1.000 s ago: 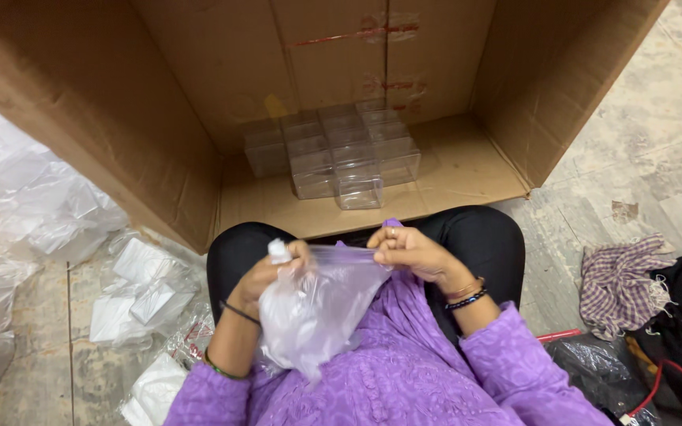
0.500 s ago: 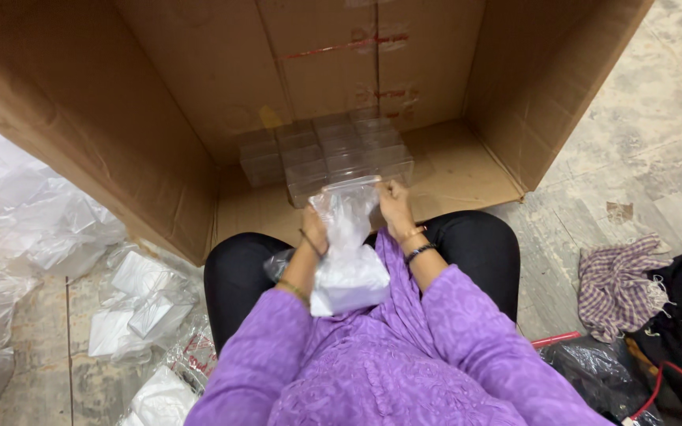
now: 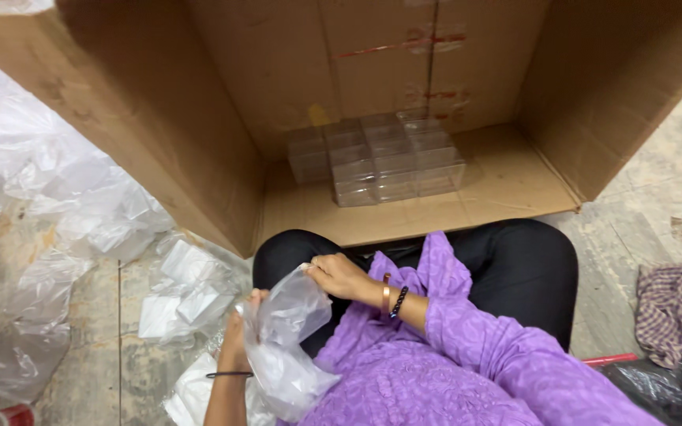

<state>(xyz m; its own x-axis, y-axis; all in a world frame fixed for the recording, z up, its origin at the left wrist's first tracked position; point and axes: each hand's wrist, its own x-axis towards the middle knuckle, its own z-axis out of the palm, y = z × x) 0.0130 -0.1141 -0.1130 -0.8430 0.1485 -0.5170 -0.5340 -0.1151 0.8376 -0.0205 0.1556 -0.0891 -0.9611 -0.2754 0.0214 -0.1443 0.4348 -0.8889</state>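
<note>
I hold a crumpled clear plastic bag [image 3: 286,339] over my left thigh with both hands. My right hand [image 3: 339,276] pinches the bag's upper edge; bangles sit on that wrist. Lower down, my left hand [image 3: 238,341] grips the bag's left side and is partly hidden behind the plastic. A big cardboard box [image 3: 199,158] lies on its side in front of my knees, its opening toward me. Inside it, several clear plastic boxes [image 3: 376,158] are stacked in rows against the back.
Crumpled clear plastic sheets [image 3: 49,205] and small bagged white packets [image 3: 187,292] cover the floor at the left. A checked cloth [image 3: 676,308] and a dark bag [image 3: 661,390] lie at the right. A red object [image 3: 9,414] shows at the bottom left corner.
Both hands have come back from near the box opening toward my left thigh, bringing the plastic bag down and left. The view has shifted closer to the box.
</note>
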